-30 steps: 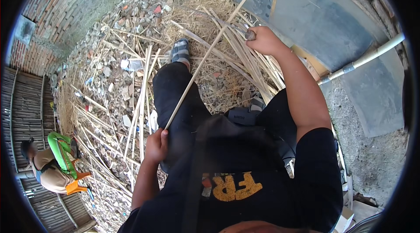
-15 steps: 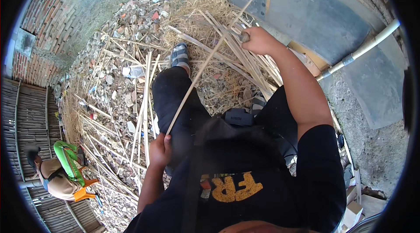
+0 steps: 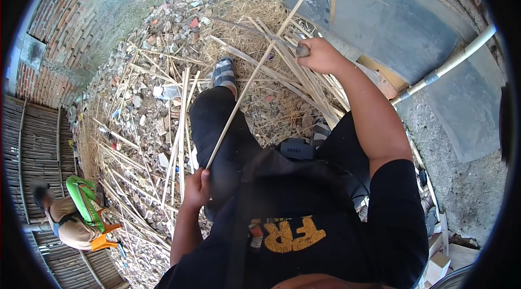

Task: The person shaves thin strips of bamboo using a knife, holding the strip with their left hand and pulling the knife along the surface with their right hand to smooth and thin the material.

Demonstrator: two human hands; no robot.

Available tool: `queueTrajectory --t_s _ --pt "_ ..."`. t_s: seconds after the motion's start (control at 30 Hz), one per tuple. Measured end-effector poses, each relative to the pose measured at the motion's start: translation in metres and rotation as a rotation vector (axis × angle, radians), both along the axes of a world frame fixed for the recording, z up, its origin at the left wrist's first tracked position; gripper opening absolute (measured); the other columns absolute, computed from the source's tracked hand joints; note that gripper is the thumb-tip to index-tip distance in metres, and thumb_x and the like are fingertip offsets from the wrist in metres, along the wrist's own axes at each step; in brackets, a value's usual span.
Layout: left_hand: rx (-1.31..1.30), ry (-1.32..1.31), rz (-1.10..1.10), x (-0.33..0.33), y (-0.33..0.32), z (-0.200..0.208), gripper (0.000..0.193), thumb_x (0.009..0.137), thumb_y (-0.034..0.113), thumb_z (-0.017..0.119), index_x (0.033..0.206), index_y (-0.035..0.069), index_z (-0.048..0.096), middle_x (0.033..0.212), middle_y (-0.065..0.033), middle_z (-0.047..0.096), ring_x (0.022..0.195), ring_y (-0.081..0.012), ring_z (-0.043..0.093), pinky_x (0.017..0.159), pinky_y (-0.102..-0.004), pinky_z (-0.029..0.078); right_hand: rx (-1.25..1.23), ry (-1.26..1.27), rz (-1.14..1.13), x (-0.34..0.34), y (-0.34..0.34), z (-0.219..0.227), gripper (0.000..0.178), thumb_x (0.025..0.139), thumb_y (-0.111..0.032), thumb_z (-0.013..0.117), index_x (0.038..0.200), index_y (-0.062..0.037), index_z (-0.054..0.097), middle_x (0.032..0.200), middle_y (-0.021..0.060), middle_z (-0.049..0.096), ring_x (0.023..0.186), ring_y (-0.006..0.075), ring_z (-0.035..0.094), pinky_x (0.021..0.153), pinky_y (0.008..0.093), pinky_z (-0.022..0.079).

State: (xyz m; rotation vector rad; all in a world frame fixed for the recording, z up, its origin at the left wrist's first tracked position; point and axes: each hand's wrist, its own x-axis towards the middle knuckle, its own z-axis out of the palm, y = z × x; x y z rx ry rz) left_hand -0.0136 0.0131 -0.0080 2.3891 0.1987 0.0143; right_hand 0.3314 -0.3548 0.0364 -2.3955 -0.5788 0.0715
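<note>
My left hand (image 3: 197, 187) is closed round the lower end of a long bamboo strip (image 3: 237, 105), beside my left thigh. The strip slants up and away to the right, past my left foot, to the grey sheets at the back. My right hand (image 3: 321, 55) grips the handle of a long, thin-bladed knife (image 3: 302, 49). Its dark blade points left and crosses the strip; whether it touches the strip I cannot tell. Beneath the knife lies a pile of split bamboo strips (image 3: 304, 80), partly hidden by my right hand and forearm.
Dry fibrous shavings (image 3: 255, 7) lie beyond my left foot. More bamboo strips (image 3: 180, 126) are scattered over rubble (image 3: 146, 93) on the left. Grey sheets (image 3: 391, 23) and a pale pole (image 3: 461, 55) stand at right. Another person (image 3: 73, 221) sits on an orange stool (image 3: 103, 242).
The knife blade now shows plainly across the strip, where it was hard to see before. The strip's far end has shifted slightly up and left. My left hand has moved down slightly.
</note>
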Motion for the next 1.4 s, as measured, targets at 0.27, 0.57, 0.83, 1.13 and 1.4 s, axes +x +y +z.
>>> queueTrajectory --t_s 0.27,0.57,0.83,1.13,1.4 --pt "0.091 -0.064 -0.049 -0.004 0.004 -0.008 0.048 0.108 0.034 0.046 0.074 0.000 0.049 0.055 -0.0172 0.047 0.048 -0.0316 0.047 0.050 -0.0431 0.035 -0.293 0.034 0.262 -0.021 0.018 0.021 0.013 0.075 -0.016 0.070 0.086 -0.0097 0.070 0.077 0.0112 0.068 0.076 0.0289 0.067 0.070 0.0432 0.052" --pt "0.001 0.046 0.004 -0.005 0.000 0.003 0.052 0.109 0.039 0.039 0.078 -0.001 0.050 0.061 -0.0211 0.052 0.055 -0.0358 0.053 0.054 -0.0443 0.038 -0.130 -0.014 0.230 -0.036 0.028 0.018 0.016 0.075 -0.017 0.072 0.087 -0.0070 0.069 0.075 0.0130 0.067 0.071 0.0311 0.066 0.066 0.0432 0.050" --pt "0.032 0.015 -0.024 0.002 0.001 -0.001 0.046 0.107 0.033 0.046 0.076 -0.001 0.050 0.055 -0.0187 0.046 0.049 -0.0348 0.049 0.051 -0.0444 0.036 -0.047 0.017 0.100 -0.010 0.008 0.004 0.017 0.077 -0.017 0.072 0.083 -0.0030 0.064 0.075 0.0164 0.066 0.071 0.0358 0.064 0.066 0.0458 0.049" --pt "0.071 -0.012 0.008 -0.002 0.000 -0.004 0.045 0.106 0.032 0.047 0.075 0.000 0.051 0.056 -0.0204 0.049 0.050 -0.0370 0.052 0.052 -0.0446 0.039 -0.447 -0.201 0.306 -0.045 0.033 0.025 0.024 0.075 -0.016 0.071 0.098 -0.0089 0.073 0.083 0.0127 0.070 0.080 0.0309 0.069 0.073 0.0441 0.055" --pt "0.049 0.017 0.030 -0.002 0.000 0.000 0.044 0.105 0.032 0.048 0.076 0.001 0.053 0.059 -0.0214 0.053 0.055 -0.0406 0.057 0.054 -0.0462 0.041 0.024 0.071 -0.072 -0.007 -0.002 0.015 0.029 0.081 -0.021 0.072 0.102 -0.0029 0.071 0.076 0.0159 0.067 0.069 0.0301 0.064 0.068 0.0430 0.050"
